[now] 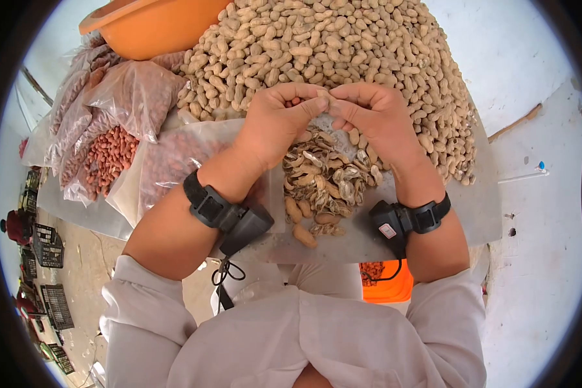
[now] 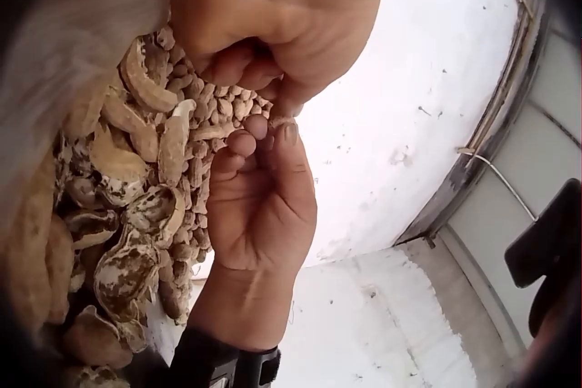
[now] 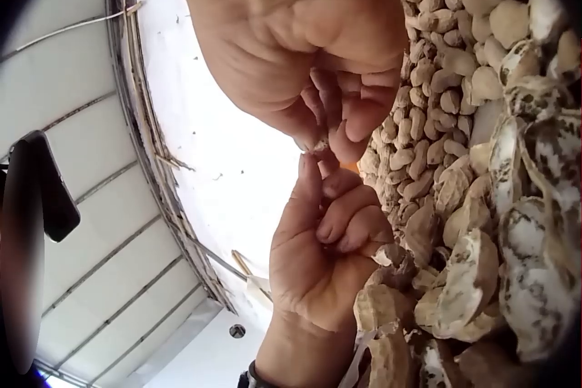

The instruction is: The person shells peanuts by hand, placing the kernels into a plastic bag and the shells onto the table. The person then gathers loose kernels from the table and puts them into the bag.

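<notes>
Fingertip to fingertip, my left hand (image 1: pixel 275 123) and right hand (image 1: pixel 378 116) pinch a small pale peanut (image 1: pixel 324 95) between them, mostly hidden by thumbs and fingers. Reddish peanut kernels (image 1: pixel 293 102) show in the curled fingers of the left hand. Both hands hover at the near edge of a big heap of unshelled peanuts (image 1: pixel 317 48). Under and between the wrists lies a pile of broken peanut shells (image 1: pixel 323 171), pale inside. In the left wrist view the right hand (image 2: pixel 259 211) points up toward the left; the right wrist view shows the left hand (image 3: pixel 332 251) below the right.
Clear bags of red kernels (image 1: pixel 136 90) lie at the left, one spilling open (image 1: pixel 112 155). An orange basin (image 1: pixel 155 29) stands behind them. A plastic sheet (image 1: pixel 275 220) edges the shells. Below the metal tabletop (image 1: pixel 462 223) sits an orange container (image 1: pixel 394 288). Black crates (image 1: pixel 48 246) stand on the floor.
</notes>
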Demonstrator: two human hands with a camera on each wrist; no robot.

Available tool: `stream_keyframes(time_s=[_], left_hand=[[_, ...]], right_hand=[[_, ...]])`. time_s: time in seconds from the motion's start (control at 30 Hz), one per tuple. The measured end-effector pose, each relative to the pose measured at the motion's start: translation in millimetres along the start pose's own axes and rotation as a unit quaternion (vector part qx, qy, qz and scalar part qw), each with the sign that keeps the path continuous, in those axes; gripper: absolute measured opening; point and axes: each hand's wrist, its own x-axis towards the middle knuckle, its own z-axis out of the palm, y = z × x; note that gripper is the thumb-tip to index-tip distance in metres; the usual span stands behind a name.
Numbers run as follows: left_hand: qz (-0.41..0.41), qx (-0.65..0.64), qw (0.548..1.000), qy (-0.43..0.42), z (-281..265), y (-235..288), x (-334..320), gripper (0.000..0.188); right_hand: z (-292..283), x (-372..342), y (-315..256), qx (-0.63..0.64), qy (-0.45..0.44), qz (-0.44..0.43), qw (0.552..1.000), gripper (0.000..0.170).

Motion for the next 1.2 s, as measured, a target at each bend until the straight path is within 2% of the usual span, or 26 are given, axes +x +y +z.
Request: stream_keyframes(time_s=[0.17, 0.27, 0.47, 0.57, 0.77, 0.97, 1.07, 1.17, 1.2], left_hand=[[0.042, 0.098, 0.994, 0.006, 1.0, 0.1, -1.7, 0.014], [0.129, 0.174, 0.976, 0.009, 0.4, -5.4, 0.4, 0.013], [0.147, 0.198, 0.969, 0.015, 2.5, -1.4, -2.4, 0.01], [0.169, 0.215, 0.962, 0.023, 1.1, -3.8, -1.5, 0.01], [0.137, 0.124, 0.982, 0.025, 5.7, -3.1, -2.1, 0.013], [0.147, 0.046, 0.988, -0.009, 5.6, -5.0, -1.3, 0.014], [0.142, 0.037, 0.989, -0.013, 10.0, -0.1, -6.2, 0.014], [0.164, 0.078, 0.983, 0.003, 8.7, -3.9, -4.0, 0.013], [0.171, 0.104, 0.98, 0.016, 7.5, -5.4, -2.6, 0.013]], right_hand=[[3.9, -2.5, -2.6, -0.049, 0.002, 0.039, 0.998, 0.02], [9.6, -2.0, 4.0, -0.078, 0.01, 0.01, 0.997, 0.021], [14.9, -5.2, 2.2, -0.1, 0.016, -0.013, 0.995, 0.019], [17.0, -5.0, 4.7, -0.075, 0.027, -0.02, 0.997, 0.017], [21.5, -4.8, 8.0, 0.034, 0.046, -0.008, 0.998, 0.014], [26.1, -3.6, 13.8, 0.206, 0.047, 0.026, 0.977, 0.013], [25.7, -2.7, 16.7, 0.247, 0.04, 0.037, 0.967, 0.013], [24.3, -2.9, 15.6, 0.239, 0.036, 0.038, 0.97, 0.012], [23.7, -2.3, 14.5, 0.2, 0.038, 0.031, 0.978, 0.012]])
